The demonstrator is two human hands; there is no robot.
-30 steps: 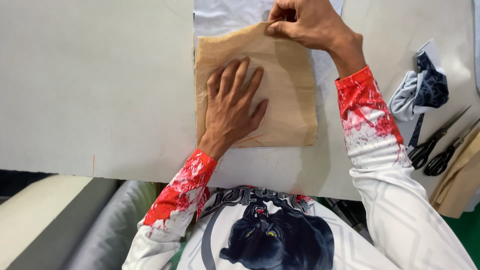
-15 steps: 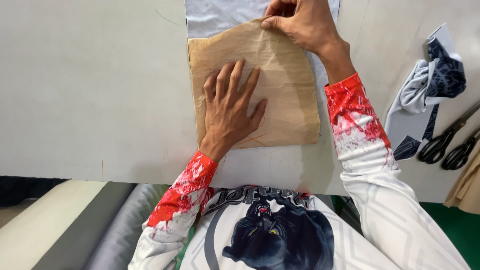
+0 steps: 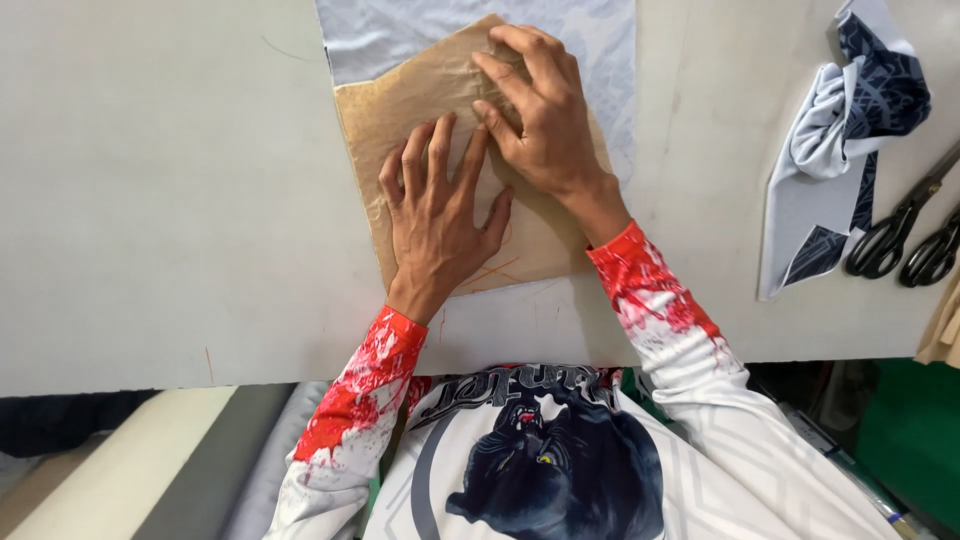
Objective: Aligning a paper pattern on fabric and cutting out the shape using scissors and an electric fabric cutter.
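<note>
both hands lie flat on a tan paper pattern piece [image 3: 400,110] spread over a pale grey patterned fabric [image 3: 590,40] on the off-white table [image 3: 150,200]. the left hand [image 3: 440,215] is open, palm down, fingers spread across the near middle of the paper. the right hand [image 3: 535,110] sits just beyond it, fingers extended and pressing the far part of the paper, gripping nothing. far to the right lie a crumpled navy and white fabric scrap [image 3: 850,130] and two pairs of black scissors [image 3: 905,235] near the table's edge.
</note>
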